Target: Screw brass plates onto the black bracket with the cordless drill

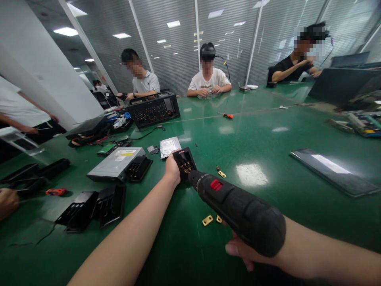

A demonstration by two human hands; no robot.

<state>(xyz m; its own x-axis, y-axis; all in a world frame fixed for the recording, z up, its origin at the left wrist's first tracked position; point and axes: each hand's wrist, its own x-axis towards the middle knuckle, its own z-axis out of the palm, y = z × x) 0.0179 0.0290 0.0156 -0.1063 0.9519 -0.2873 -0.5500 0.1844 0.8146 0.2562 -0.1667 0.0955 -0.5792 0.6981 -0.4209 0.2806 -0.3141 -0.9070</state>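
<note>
Slippage looks the risk: the left hand (172, 169) clamps a small black plastic block with brass contacts (185, 162) on the green table (268, 131) (loose brass plates (207, 219) lie nearby), while the right hand (244, 254) grips a black electric screwdriver (238, 208) whose tip, meeting the block, could skid off.

Left hand (172, 166) around black terminal block (184, 162), right hand (247, 254) gripping electric screwdriver (238, 208) against it.

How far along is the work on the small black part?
Done: brass plates lie loose on the green table. In hand: the left hand steadies the black part while the right hand aims the screwdriver into it. Left: brass pieces sit in that part.
</note>
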